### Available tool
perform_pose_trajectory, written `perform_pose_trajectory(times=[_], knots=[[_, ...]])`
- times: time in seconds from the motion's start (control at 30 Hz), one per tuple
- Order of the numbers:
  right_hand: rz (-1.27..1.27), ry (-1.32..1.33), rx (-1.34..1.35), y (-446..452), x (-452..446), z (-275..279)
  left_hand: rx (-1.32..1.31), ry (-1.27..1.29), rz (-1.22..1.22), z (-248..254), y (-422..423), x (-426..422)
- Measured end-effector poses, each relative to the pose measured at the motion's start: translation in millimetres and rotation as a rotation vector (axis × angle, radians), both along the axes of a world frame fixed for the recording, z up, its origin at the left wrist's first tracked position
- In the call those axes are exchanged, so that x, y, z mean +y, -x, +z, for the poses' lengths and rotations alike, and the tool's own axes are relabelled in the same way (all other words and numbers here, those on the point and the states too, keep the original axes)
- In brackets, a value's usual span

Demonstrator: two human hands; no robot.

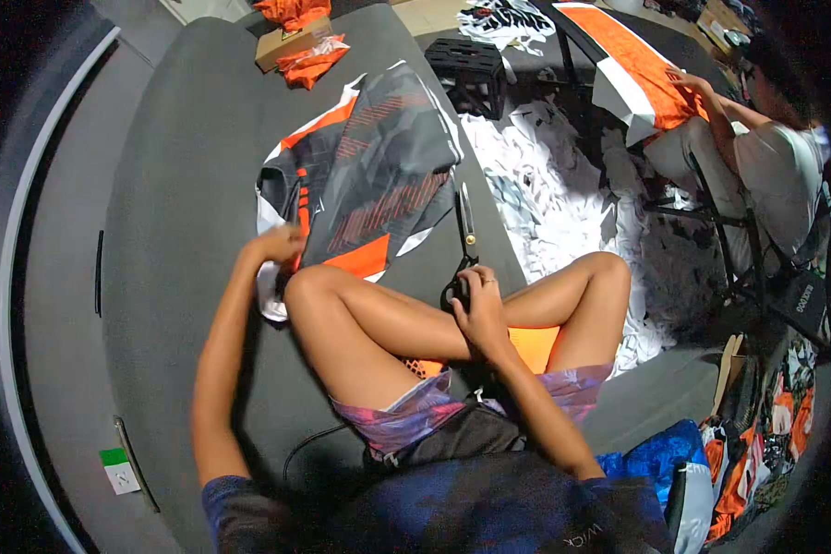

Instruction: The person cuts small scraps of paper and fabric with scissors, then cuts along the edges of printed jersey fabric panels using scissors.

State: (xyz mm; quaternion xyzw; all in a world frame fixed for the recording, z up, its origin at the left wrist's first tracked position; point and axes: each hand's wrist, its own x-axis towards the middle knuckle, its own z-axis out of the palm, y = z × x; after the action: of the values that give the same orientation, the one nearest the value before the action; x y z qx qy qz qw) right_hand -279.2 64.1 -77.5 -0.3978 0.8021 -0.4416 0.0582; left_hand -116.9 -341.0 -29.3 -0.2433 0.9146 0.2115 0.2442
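My left hand is at the lower left edge of a dark grey, orange and white printed fabric piece, its fingers closed and partly blurred against the fabric. The fabric lies in front of my knees on a grey padded surface. My right hand is wrapped round the black handles of large scissors, above my crossed legs. The scissors point away from me, beside the fabric's right edge, with their blades close together.
A cardboard box with orange fabric stands at the far end. White scraps cover the floor to the right, near a black stool. Another person sits at a table with orange fabric. Coloured fabrics lie at lower right.
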Motion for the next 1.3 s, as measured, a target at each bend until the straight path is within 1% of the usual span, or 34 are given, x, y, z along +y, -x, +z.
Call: perform_pose_trajectory(times=[0.07,0.13,0.17,0.27,0.3,0.4,0.43,0.5,0.57,0.6,0.67,0.7,0.8,0.83,0.93,0.97,1.03,1.07,1.1,1.13,1.17,1.23,1.27,1.3], knots=[[-0.016,0.004,-0.021,-2.3,1.8,-3.4,0.342,0.016,0.007,9.5,40.2,12.8],[-0.063,0.003,-0.059,-1.8,3.7,-7.1,0.57,-0.082,0.062,-6.7,76.8,18.3],[-0.063,-0.004,-0.051,-2.2,5.0,-9.0,0.576,-0.089,0.064,-17.9,88.1,13.1],[-0.035,0.031,-0.06,1.1,5.7,-13.4,0.582,0.21,0.092,-47.4,128.1,5.4],[-0.034,0.021,-0.044,7.4,4.3,-14.7,0.598,0.2,0.098,-54.7,136.7,0.0],[0.012,0.027,-0.163,5.4,6.7,-15.3,0.584,0.319,0.328,-76.3,125.4,-6.1],[0.025,0.009,-0.186,2.2,7.5,-14.1,0.557,0.311,0.343,-75.2,117.5,5.9],[0.0,-0.046,-0.149,4.4,2.0,-5.6,0.702,0.215,0.113,-43.5,115.4,49.0],[0.002,-0.069,-0.141,7.8,-4.0,-3.8,0.565,0.181,0.019,-15.7,103.0,105.6],[0.022,-0.088,-0.122,9.6,-3.4,-2.9,0.55,0.181,0.031,-14.9,95.0,128.1],[0.056,-0.125,-0.073,12.3,-1.1,-1.8,0.358,0.151,-0.066,-15.1,83.0,159.6],[0.062,-0.127,-0.076,12.1,-0.4,-1.1,0.354,0.149,-0.06,-20.7,80.6,163.2],[0.037,-0.316,-0.075,15.4,-4.1,5.9,0.459,0.291,-0.112,-60.5,80.0,156.1],[0.041,-0.304,-0.068,16.4,-8.0,9.6,0.463,0.304,-0.109,-67.1,80.9,149.5],[-0.03,-0.242,0.102,16.5,-23.4,18.9,0.288,0.287,0.003,-77.0,84.5,128.4],[-0.036,-0.235,0.106,16.5,-35.4,20.6,0.294,0.293,-0.001,-69.9,84.2,125.0],[-0.015,-0.015,0.26,21.1,-71.1,21.7,0.418,-0.036,0.317,-50.6,85.1,115.0],[-0.027,-0.001,0.264,26.8,-89.7,14.0,0.477,-0.201,0.473,-41.0,86.9,110.2],[0.016,0.017,0.384,32.8,-111.6,0.5,0.487,-0.187,0.463,-41.2,88.1,104.6],[0.064,0.039,0.507,38.4,-132.1,-6.9,0.607,-0.173,0.497,-51.0,87.0,95.3],[0.066,0.064,0.516,44.6,-147.1,-8.8,0.728,-0.155,0.531,-52.3,84.6,87.6],[0.113,-0.092,0.487,61.8,-166.5,-12.9,0.858,-0.118,0.56,-45.1,71.6,68.6],[0.134,-0.176,0.473,72.0,-173.4,-8.7,0.852,-0.091,0.47,-23.7,62.9,69.0],[0.131,-0.168,0.48,85.2,-179.2,-5.1,0.843,-0.072,0.38,-4.4,54.3,71.2]])
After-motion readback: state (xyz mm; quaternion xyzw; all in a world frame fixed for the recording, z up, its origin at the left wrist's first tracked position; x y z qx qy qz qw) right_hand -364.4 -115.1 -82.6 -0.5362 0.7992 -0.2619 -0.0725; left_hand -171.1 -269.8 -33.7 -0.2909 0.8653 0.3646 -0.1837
